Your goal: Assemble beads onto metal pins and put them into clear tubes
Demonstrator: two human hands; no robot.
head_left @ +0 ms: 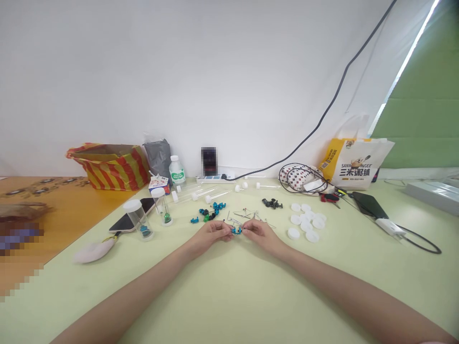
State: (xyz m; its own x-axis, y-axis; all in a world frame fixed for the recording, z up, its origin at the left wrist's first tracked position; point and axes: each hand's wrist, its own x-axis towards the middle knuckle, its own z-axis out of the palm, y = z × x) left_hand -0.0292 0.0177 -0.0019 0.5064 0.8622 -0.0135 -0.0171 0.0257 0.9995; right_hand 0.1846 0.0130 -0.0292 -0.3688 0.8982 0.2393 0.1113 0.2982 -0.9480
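My left hand (214,232) and my right hand (258,233) meet near the middle of the green table, both with fingers closed on a small blue part (236,230). Thin metal pieces (247,214) lie just beyond the fingertips. To the left of them is a pile of blue and green parts (213,211), with one blue part (194,220) lying apart. Black parts (272,203) form a small heap behind my right hand. Several round white caps (306,220) lie to the right. Two capped clear tubes (142,225) (166,212) stand at the left with small parts inside.
Clear tubes (218,196), a bottle (177,173) and a power strip (215,179) line the back. Phones (125,222) (369,205), a striped bag (114,167), a white bag (358,165), cables and a white charger (390,228) lie around the sides.
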